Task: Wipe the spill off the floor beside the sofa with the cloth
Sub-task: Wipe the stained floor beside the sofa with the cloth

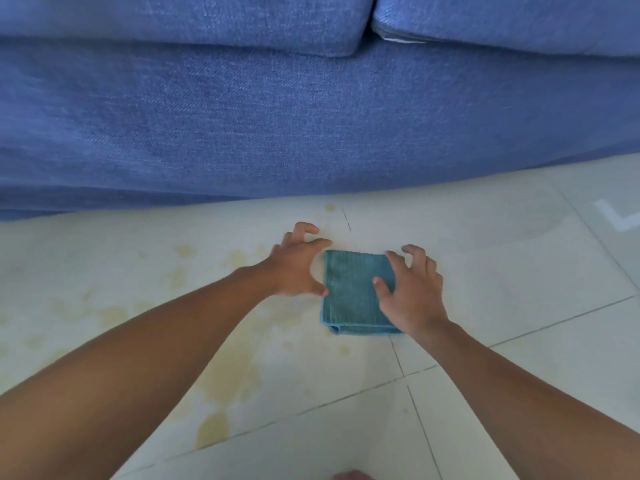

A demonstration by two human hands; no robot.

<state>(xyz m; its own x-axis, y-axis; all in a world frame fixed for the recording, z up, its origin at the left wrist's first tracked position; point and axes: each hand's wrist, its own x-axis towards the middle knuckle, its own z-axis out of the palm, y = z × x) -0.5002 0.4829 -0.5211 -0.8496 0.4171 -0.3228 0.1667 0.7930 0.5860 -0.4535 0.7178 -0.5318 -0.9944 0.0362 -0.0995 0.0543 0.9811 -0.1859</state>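
A folded teal cloth (351, 294) lies flat on the pale tiled floor (519, 341), a short way in front of the blue sofa (277, 116). My left hand (296, 265) hovers at the cloth's left edge with curled, spread fingers, the thumb tip touching that edge. My right hand (412, 289) covers the cloth's right side, fingers apart and bent, not gripping it. A yellowish spill (228, 372) spreads in patches and drops over the tiles left of and below the cloth, partly hidden under my left forearm.
The sofa front runs across the whole upper half, its two seat cushions meeting at the top (370, 26). Dark grout lines (398, 358) cross the tiles. A faint white mark (616, 220) sits on the floor at the far right.
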